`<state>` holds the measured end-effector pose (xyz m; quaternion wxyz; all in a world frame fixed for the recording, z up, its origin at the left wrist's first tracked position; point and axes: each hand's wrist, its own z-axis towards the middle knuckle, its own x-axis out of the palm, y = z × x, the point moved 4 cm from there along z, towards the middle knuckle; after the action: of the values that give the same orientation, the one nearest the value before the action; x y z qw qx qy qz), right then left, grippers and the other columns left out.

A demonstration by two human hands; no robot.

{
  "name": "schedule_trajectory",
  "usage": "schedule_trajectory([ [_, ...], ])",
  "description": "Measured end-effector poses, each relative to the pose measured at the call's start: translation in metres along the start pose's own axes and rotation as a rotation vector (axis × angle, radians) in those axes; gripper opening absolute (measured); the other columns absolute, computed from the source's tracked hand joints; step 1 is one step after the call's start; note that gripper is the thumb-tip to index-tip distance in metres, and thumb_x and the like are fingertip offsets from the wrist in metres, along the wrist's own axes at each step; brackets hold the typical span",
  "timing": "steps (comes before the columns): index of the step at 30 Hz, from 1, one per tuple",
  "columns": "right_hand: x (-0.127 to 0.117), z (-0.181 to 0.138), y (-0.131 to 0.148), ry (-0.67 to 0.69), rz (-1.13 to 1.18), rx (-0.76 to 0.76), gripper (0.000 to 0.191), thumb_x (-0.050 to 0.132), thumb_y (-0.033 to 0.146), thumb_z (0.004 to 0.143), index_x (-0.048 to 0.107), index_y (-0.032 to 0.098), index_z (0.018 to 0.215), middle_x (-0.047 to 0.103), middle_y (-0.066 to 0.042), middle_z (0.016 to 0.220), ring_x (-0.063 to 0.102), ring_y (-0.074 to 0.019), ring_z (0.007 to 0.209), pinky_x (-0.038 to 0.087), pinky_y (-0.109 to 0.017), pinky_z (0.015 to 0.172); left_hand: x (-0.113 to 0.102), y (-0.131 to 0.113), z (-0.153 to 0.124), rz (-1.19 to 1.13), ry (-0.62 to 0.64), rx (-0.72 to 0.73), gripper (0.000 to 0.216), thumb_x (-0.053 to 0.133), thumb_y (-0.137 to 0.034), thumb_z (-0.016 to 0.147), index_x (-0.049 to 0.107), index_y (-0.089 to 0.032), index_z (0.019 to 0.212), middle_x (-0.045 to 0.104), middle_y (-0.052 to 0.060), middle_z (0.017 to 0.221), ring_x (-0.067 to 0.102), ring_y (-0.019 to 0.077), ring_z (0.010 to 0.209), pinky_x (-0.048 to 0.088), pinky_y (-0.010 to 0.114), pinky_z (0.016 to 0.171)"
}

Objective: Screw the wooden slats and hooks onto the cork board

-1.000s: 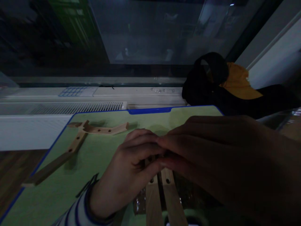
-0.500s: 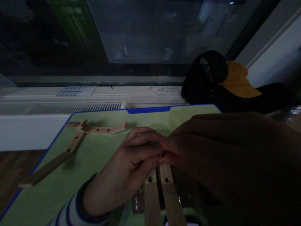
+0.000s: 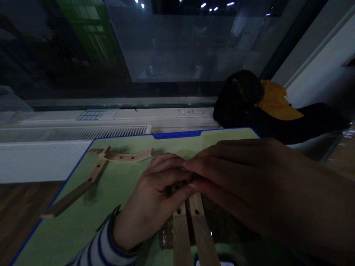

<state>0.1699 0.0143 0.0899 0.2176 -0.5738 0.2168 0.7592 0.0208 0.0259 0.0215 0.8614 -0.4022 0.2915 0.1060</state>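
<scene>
Two light wooden strips [image 3: 181, 236] with dark screw holes lie side by side, pointing away from me. My left hand [image 3: 156, 195], in a striped sleeve, curls over their far ends, thumb and fingers closed round the wood. From the right, my right hand [image 3: 235, 181] meets it, fingertips pinched together at the same spot. What the right fingers hold is hidden behind them. Under the strips is a clear plastic packet [image 3: 166, 236] with brownish contents. To the left on the board rests another wooden piece [image 3: 97, 168], angled, with arms and several holes.
The green board [image 3: 124, 184] has a blue rim. Beyond it are a white radiator [image 3: 97, 132], a windowsill with a blue-gridded paper [image 3: 97, 115], and a dark window. A black bag-like bundle [image 3: 235, 99] and an orange cap [image 3: 277, 101] lie at right. Part of a phone-like object [image 3: 215, 263] shows below.
The view has shifted slightly, so the board and window sit a little lower and further right. Both hands stay together at the strips' far ends, with small finger movement.
</scene>
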Motion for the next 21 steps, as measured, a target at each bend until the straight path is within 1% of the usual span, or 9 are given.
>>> schedule_trajectory([
  [3,-0.008,0.001,0.001,-0.036,0.098,-0.020,0.014,0.049,0.020,0.091,0.056,0.024,0.102,0.065,0.006,0.101,0.060,-0.0105,0.081,0.044,-0.025,0.071,0.000,0.000,0.000,-0.003,0.005,0.012,0.008,0.069,-0.026,0.079,0.067,-0.025,0.086,0.068,-0.001,0.092,0.059,0.0175,0.098,0.045,0.033,0.090],
  [5,-0.007,0.002,0.001,-0.003,0.155,-0.055,0.013,0.047,0.017,0.092,0.057,0.025,0.095,0.065,0.009,0.097,0.059,-0.0072,0.082,0.043,-0.022,0.072,0.000,0.000,0.001,-0.004,0.016,0.011,0.008,0.068,-0.025,0.080,0.068,-0.026,0.087,0.068,-0.002,0.092,0.058,0.0173,0.100,0.045,0.032,0.089],
  [7,-0.005,0.004,0.000,0.014,0.166,-0.068,0.013,0.048,0.016,0.092,0.058,0.024,0.087,0.064,0.009,0.094,0.059,-0.0063,0.083,0.042,-0.021,0.071,0.000,0.000,0.001,-0.005,0.036,0.008,0.008,0.065,-0.024,0.083,0.068,-0.026,0.089,0.068,-0.002,0.094,0.057,0.0175,0.103,0.045,0.031,0.089],
  [8,-0.005,0.005,-0.001,0.018,0.158,-0.058,0.013,0.049,0.016,0.092,0.058,0.023,0.086,0.064,0.009,0.093,0.059,-0.0068,0.084,0.042,-0.021,0.070,0.000,0.000,0.001,-0.007,0.049,0.011,0.009,0.063,-0.023,0.084,0.068,-0.027,0.091,0.068,-0.001,0.095,0.057,0.0175,0.103,0.045,0.032,0.089],
  [10,-0.004,0.006,0.000,0.010,0.134,-0.031,0.011,0.052,0.014,0.089,0.057,0.023,0.085,0.063,0.008,0.089,0.058,-0.0084,0.078,0.040,-0.025,0.063,0.000,0.000,0.002,-0.021,0.069,0.021,0.012,0.060,-0.021,0.086,0.069,-0.027,0.091,0.068,-0.001,0.097,0.056,0.0176,0.103,0.044,0.033,0.090],
  [12,-0.004,0.006,0.003,0.009,0.094,-0.023,0.013,0.053,0.011,0.085,0.056,0.023,0.079,0.061,0.008,0.079,0.055,-0.0094,0.065,0.036,-0.028,0.053,0.000,0.000,0.002,-0.052,0.083,0.040,0.013,0.058,-0.020,0.087,0.069,-0.026,0.085,0.067,-0.001,0.098,0.056,0.0182,0.103,0.043,0.035,0.091],
  [14,-0.006,0.006,0.007,-0.017,0.054,-0.053,0.015,0.054,0.010,0.082,0.053,0.022,0.072,0.058,0.007,0.072,0.051,-0.0100,0.057,0.031,-0.029,0.046,0.001,0.000,0.002,-0.082,0.099,0.046,0.015,0.056,-0.020,0.088,0.068,-0.024,0.078,0.067,0.000,0.099,0.055,0.0188,0.103,0.042,0.036,0.092],
  [17,-0.008,0.006,0.011,-0.040,0.018,-0.071,0.015,0.052,0.009,0.081,0.053,0.022,0.072,0.059,0.005,0.071,0.050,-0.0105,0.055,0.031,-0.029,0.043,0.002,0.001,0.002,-0.103,0.120,0.039,0.016,0.056,-0.017,0.088,0.068,-0.025,0.083,0.065,0.000,0.102,0.053,0.0186,0.105,0.042,0.036,0.093],
  [21,-0.003,0.003,0.009,0.025,-0.022,-0.007,0.014,0.050,0.009,0.082,0.056,0.021,0.079,0.062,0.004,0.076,0.053,-0.0129,0.057,0.034,-0.029,0.045,0.001,0.001,0.002,-0.063,0.095,0.039,0.015,0.060,-0.019,0.085,0.069,-0.027,0.095,0.066,0.001,0.102,0.054,0.0188,0.105,0.043,0.036,0.092],
])
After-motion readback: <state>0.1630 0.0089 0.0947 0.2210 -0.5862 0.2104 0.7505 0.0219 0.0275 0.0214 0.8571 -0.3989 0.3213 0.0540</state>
